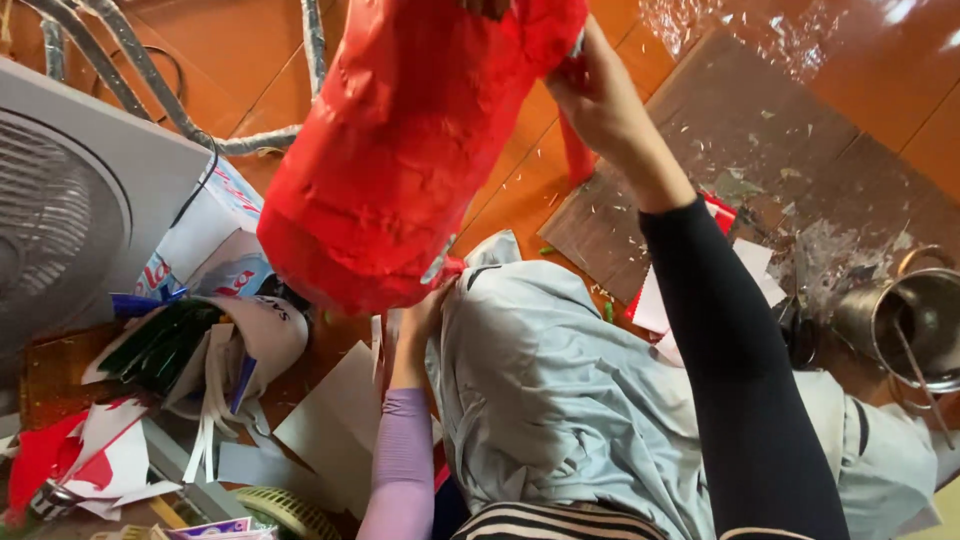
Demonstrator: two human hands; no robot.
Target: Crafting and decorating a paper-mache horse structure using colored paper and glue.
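A: Orange tile floor [250, 90], scraps everywhere. Left hand [425, 315] under the red paper cylinder's [410, 140] bottom edge, grip hidden, can't tell.

B: Right hand [600, 95] clamped on its upper side, held mid-air. Thin paper, could crumple or tear if squeezed.
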